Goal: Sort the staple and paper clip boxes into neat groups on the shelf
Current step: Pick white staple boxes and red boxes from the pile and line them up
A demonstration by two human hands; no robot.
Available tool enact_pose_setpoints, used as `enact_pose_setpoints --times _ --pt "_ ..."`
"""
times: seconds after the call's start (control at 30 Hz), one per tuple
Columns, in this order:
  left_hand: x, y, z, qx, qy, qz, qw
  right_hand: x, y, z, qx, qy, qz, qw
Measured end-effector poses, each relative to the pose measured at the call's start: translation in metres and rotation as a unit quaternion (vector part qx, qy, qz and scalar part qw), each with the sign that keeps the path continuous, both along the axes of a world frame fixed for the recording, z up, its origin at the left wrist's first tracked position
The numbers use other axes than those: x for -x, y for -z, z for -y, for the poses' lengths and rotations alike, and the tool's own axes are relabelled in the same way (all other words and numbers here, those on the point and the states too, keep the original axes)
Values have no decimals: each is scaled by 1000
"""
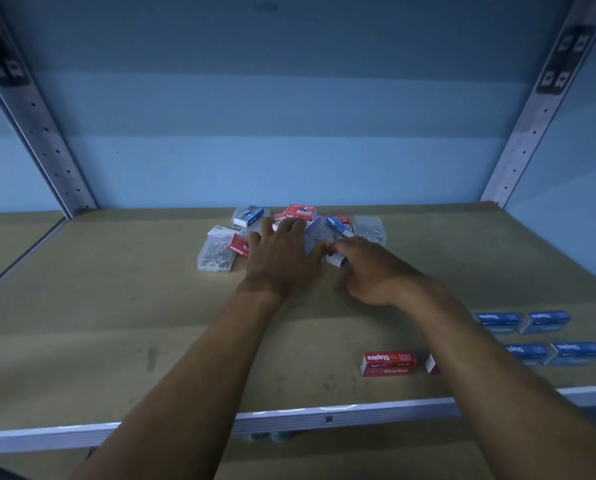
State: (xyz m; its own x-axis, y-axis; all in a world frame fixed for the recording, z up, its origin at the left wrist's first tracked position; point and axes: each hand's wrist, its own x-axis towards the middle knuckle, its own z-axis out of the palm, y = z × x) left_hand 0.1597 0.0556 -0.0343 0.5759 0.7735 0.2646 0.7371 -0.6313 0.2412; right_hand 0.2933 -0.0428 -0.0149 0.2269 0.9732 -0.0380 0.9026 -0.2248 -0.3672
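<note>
A mixed pile lies at the back middle of the shelf (116, 323): red staple boxes (301, 211), blue staple boxes (248, 216) and clear paper clip boxes (217, 256). My left hand (282, 258) lies flat on the pile with fingers spread. My right hand (369, 271) pinches a small white-ended box (335, 259) at the pile's near right edge. At the front right stand a red staple box (387, 363), a second red one mostly hidden by my forearm, and several blue staple boxes (545, 322) in two rows.
Perforated metal uprights (47, 140) rise at the back left and back right (528, 133) against a blue wall. A metal lip (324, 414) runs along the shelf's front edge. Another clear box (370, 229) sits at the pile's right.
</note>
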Motion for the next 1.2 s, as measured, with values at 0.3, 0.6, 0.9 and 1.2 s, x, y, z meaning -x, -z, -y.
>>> enact_pose_setpoints --times 0.3,0.6,0.9,1.2 --pt "1 -7 6 -41 -11 63 997 -2 -6 5 -17 6 18 1000" --pt "21 -13 14 -18 24 94 995 -3 -17 24 -30 18 -53 998" --pt "59 -21 30 93 60 119 987 2 -32 44 -45 24 -81 995" --pt "93 -19 38 146 106 110 977 19 -36 55 -38 -29 -103 994"
